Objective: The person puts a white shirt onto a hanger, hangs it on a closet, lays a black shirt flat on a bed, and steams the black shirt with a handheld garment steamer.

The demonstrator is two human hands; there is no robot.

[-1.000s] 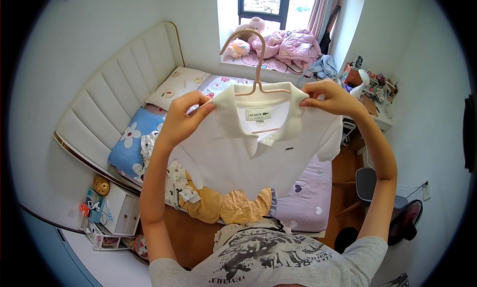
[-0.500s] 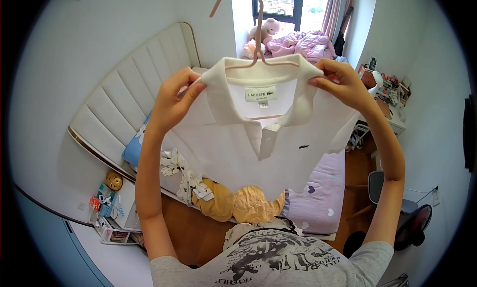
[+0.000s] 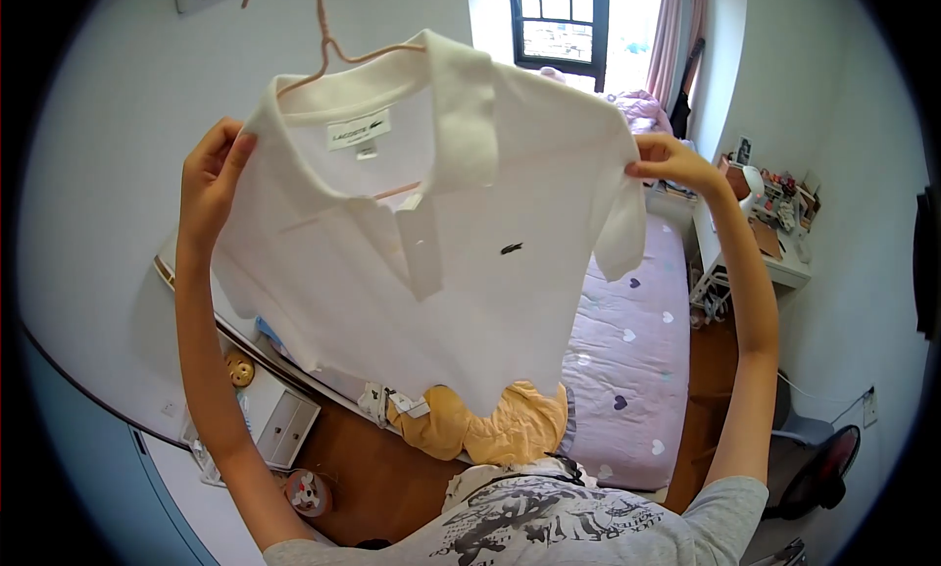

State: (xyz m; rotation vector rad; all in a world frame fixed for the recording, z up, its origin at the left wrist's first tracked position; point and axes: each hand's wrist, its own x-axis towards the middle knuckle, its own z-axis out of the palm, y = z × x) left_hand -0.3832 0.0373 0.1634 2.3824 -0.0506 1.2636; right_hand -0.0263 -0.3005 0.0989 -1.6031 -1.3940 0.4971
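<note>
Head view (the only one): person is holding up a white polo shirt (image 3: 480, 321) w/ both hands, front side facing the cam, shirt hanging in the air above the bed (image 3: 627, 370). Hands are being held well apart, each clamping on the cloth: L hand (image 3: 209, 179) is pinching it just beside the collar (image 3: 463, 115), R hand (image 3: 678, 164) is pinching the far shoulder, by the top of the short sleeve (image 3: 622, 233). A pinkish wire hanger (image 3: 325, 42) is sitting inside the shirt, its neck rising thru the collar opening & its hook running partly out of frame at top. Collar is tilting, lower on the L-hand side. Neck placket (image 3: 419, 247) is gaping open, a label (image 3: 358, 130) is showing inside the back of the neck, & a small dark croc logo (image 3: 512, 248) is showing on the chest

Below the hem, yellow cloth (image 3: 520, 424) is lying bunched on the bed's near edge, w/ the person's grey printed tee (image 3: 549, 527) showing nr it at bottom. A bedside cabinet (image 3: 279, 424) is standing at lower left, a cluttered desk (image 3: 784, 267) at right, a fan (image 3: 828, 473) at lower right; a window (image 3: 559, 27) is letting in light at the back
</note>
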